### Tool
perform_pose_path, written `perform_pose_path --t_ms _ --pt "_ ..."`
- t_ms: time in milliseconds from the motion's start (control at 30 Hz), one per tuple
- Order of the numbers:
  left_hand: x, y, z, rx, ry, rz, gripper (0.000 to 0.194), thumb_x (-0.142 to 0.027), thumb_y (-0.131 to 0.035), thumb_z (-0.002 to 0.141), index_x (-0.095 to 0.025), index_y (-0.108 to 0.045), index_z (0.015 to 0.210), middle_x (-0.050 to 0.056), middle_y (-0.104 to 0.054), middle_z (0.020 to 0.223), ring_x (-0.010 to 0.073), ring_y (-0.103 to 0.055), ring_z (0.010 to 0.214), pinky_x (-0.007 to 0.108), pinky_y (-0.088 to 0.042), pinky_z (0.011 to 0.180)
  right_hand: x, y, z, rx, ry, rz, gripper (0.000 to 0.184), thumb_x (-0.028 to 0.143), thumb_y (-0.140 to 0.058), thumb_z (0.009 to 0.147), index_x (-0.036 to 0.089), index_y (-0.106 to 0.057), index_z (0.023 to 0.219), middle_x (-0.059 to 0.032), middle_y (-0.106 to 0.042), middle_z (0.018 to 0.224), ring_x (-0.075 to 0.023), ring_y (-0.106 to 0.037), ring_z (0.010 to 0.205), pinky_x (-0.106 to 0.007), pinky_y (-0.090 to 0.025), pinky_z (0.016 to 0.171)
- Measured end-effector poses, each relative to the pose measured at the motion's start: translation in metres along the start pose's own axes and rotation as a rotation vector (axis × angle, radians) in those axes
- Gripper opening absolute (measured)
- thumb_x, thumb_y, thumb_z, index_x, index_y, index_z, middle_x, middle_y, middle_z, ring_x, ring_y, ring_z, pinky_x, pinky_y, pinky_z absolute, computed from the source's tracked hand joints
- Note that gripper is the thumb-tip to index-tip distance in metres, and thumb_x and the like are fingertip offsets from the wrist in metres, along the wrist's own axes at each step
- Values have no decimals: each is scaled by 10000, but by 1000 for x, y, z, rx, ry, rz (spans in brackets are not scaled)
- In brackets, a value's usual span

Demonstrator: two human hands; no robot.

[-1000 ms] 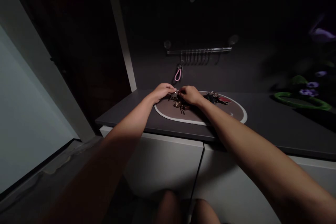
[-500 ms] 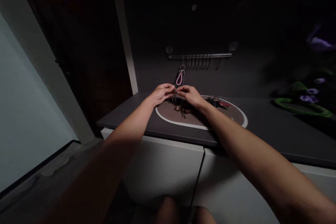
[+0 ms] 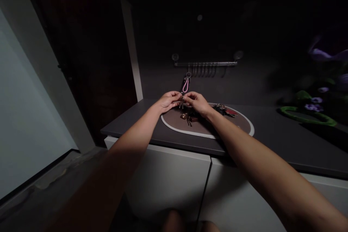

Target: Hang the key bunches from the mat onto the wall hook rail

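My left hand (image 3: 168, 101) and my right hand (image 3: 199, 103) meet above the left part of an oval brown mat (image 3: 174, 126) with a white border. The fingers of both are pinched on a small metal key ring (image 3: 182, 98), and keys (image 3: 181, 105) dangle just below it. How the ring lies in the fingertips is too small to make out. Under my hands, small brown trinkets (image 3: 193, 119) with a dark cord lie on the mat. Just behind and above my fingers hangs a pink strap keychain (image 3: 185, 86).
A clear rail (image 3: 206, 64) with several hooks is fixed to the dark back wall by suction cups. Right on the mat lies a dark bunch of keys (image 3: 220, 108) with a red tag (image 3: 231, 112). Purple flowers (image 3: 314, 107) and a green ring (image 3: 307, 116) stand at the right.
The view has tilted up slightly, so everything sits a little lower. My fingertips have shifted slightly on the key ring, and the keys still hang beneath.
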State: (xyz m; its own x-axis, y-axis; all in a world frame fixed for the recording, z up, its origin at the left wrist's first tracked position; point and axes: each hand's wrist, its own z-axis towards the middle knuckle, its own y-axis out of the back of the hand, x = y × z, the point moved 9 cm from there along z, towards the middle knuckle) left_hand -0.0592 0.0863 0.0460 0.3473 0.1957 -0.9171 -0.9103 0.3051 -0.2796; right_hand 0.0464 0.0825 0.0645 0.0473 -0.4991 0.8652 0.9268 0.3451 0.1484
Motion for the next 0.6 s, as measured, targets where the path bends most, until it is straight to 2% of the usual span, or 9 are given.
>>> perform_pose_path --t_ms 400,600 --pt "2 -2 0 -37 3 53 162 -200 -678 672 -112 -594 778 19 -613 736 86 -567 703 244 -446 706 -5 6 1 -35 18 72 231 347 -647 643 167 -535 734 43 -517 680 -58 -454 601 -198 -382 595" --pt "-4 4 -1 -168 -45 164 210 -264 -678 657 -127 -607 799 19 -606 733 63 -539 617 180 -412 565 -3 15 -2 -100 -7 110 275 387 -663 619 172 -522 716 54 -500 644 -54 -443 576 -194 -380 576"
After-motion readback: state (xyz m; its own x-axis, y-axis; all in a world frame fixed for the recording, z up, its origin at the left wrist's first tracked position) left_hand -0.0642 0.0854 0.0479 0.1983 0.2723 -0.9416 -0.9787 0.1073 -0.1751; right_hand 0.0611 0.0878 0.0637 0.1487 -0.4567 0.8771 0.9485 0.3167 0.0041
